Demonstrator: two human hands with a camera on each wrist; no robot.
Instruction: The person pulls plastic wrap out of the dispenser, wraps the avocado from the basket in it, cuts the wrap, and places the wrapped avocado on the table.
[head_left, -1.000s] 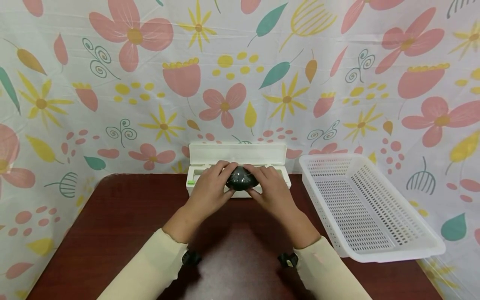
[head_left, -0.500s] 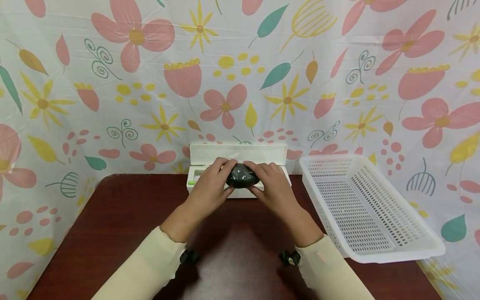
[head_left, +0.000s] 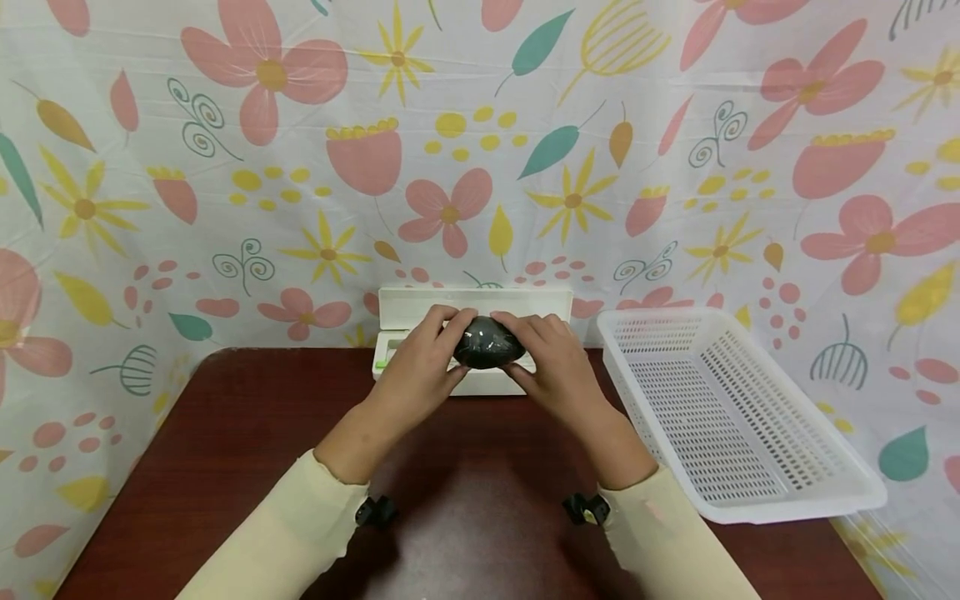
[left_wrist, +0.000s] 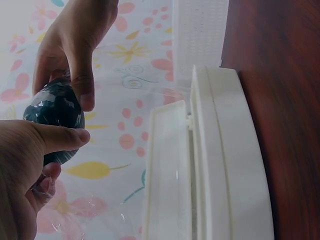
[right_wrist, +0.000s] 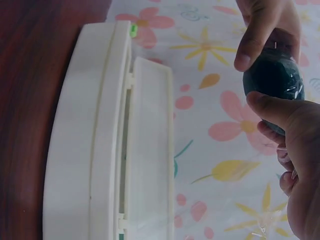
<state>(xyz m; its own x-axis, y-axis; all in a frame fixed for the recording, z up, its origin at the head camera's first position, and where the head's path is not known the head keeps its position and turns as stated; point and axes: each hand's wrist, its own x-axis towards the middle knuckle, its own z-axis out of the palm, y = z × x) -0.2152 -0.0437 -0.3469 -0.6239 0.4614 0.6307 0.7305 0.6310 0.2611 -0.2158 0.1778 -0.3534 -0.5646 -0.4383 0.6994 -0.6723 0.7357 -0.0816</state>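
Observation:
Both hands hold a dark, rounded object with a shiny clear wrap (head_left: 489, 342) above the white box (head_left: 480, 383). My left hand (head_left: 412, 367) grips its left side and my right hand (head_left: 558, 371) its right, thumbs on the near side. In the left wrist view the dark object (left_wrist: 57, 107) sits between the two hands, with clear film hanging near the lower fingers. The right wrist view shows the same dark object (right_wrist: 272, 77) away from the box (right_wrist: 85, 135), whose lid (right_wrist: 150, 150) stands open. The hands hide part of the box's inside.
A white perforated basket (head_left: 652, 421) stands at the right of the dark red table (head_left: 262, 458). A small green piece (head_left: 381, 364) shows at the box's left end. Behind the table hangs a flower-patterned cloth (head_left: 450, 100).
The hands have raised the dark object slightly, moving it a little away from the box's front and to the right. Both keep their grip, and the forearms have spread slightly.

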